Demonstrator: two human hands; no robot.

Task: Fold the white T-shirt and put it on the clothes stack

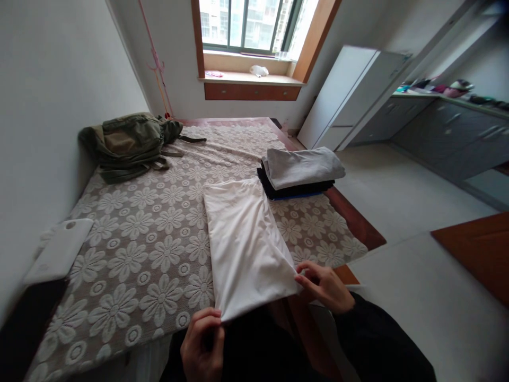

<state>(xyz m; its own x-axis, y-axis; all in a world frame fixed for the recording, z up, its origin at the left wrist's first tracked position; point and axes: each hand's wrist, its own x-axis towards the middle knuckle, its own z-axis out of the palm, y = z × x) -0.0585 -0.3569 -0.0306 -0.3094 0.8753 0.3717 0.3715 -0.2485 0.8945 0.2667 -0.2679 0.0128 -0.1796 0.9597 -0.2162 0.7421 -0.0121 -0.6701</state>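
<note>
Cloth point(244, 244) lies folded lengthwise on the bed point(151, 254); we pinch its near corners, left hand point(202, 345) and right hand point(324, 286) each in a closed grip. Beyond our grip sits a finished stack point(300, 172); cross-folds seem left.

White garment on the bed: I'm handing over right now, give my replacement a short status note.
Left hand: pinching the near left corner of the white garment.
Right hand: fingers on its near right corner.
Garment lies folded into a long strip on the floral bedspread, near end at the bed's edge.
Done: a stack of folded clothes sits beside its far end.
Left: the strip is not yet folded short or stacked.
</note>
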